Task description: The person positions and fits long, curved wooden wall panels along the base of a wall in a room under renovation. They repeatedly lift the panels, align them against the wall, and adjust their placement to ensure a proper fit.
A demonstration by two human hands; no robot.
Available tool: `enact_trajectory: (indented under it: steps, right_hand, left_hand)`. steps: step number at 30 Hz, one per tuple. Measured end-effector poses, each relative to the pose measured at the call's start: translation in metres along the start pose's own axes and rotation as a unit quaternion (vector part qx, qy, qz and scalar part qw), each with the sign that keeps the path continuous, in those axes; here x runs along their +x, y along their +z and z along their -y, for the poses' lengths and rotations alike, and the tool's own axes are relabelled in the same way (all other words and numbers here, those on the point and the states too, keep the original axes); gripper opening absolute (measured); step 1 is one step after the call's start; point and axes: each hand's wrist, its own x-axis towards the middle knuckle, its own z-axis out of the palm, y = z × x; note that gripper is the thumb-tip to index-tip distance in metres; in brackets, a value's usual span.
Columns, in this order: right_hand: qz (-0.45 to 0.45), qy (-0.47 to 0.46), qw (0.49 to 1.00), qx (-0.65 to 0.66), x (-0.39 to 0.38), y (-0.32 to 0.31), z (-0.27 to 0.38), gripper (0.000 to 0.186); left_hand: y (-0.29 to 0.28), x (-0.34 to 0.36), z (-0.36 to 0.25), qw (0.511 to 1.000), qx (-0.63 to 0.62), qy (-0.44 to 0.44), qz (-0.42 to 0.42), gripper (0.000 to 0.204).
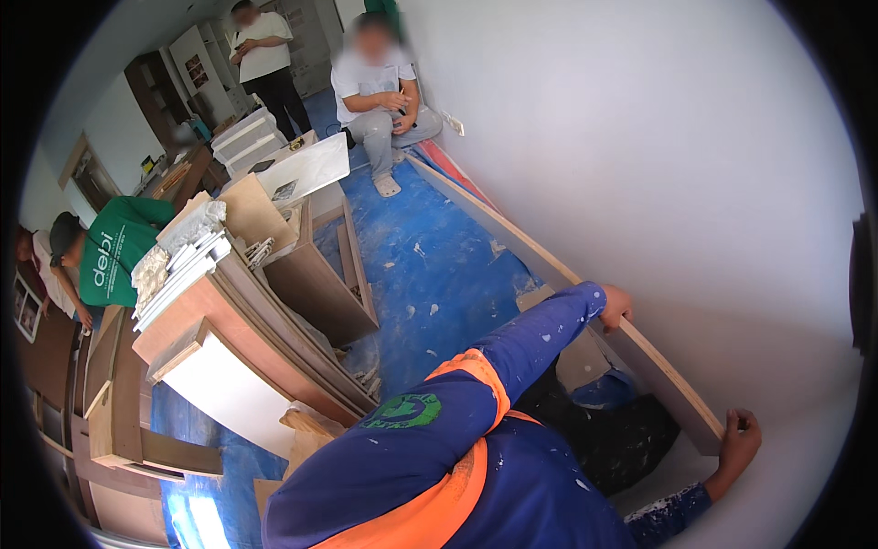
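A long, narrow wooden board point(654, 366) runs along the foot of the white wall, its pale plywood edge facing up. My left hand point(617, 307) is closed over the top edge of this board partway along, with the blue, paint-spotted sleeve stretched across to it. At the board's near end, against the wall, is my right hand point(737, 446), its fingers curled with the tips close together. Whatever those fingers may hold is too small to make out. My dark trouser leg point(604, 439), speckled with white, is bent beside the board.
Blue sheeting point(430, 265) with white spots covers the floor. Stacked panels point(247, 339) and an open wooden box point(320, 274) stand to the left. One person point(375, 101) sits by the wall, another point(265, 55) stands behind, and a green-shirted person point(119, 247) bends at far left.
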Motion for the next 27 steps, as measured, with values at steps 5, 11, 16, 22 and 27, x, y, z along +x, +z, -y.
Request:
enact_trajectory:
  steps: [5, 11, 16, 22, 27]
  right_hand:
    - [-0.011, -0.007, 1.0, 0.002, -0.001, 0.001, 0.012, 0.022]
    - [-0.004, 0.015, 1.0, -0.003, -0.003, -0.003, 0.014, 0.02]
    - [-0.016, 0.009, 1.0, 0.007, -0.003, -0.002, 0.016, 0.019]
    - [0.002, 0.03, 0.999, 0.015, -0.002, -0.007, 0.019, 0.018]
    - [-0.004, 0.012, 0.999, 0.032, -0.001, -0.004, 0.018, 0.017]
  left_hand:
    - [-0.004, 0.001, 0.009, 1.0, -0.002, 0.028, -0.005, 0.062]
    - [-0.003, -0.006, 0.0, 1.0, -0.017, 0.017, -0.009, 0.062]
    - [-0.003, -0.004, 0.006, 1.0, -0.013, 0.019, -0.004, 0.063]
    - [-0.01, -0.01, -0.003, 0.999, -0.002, 0.035, -0.003, 0.061]
    - [-0.005, -0.006, 0.007, 0.999, -0.005, 0.05, -0.018, 0.055]
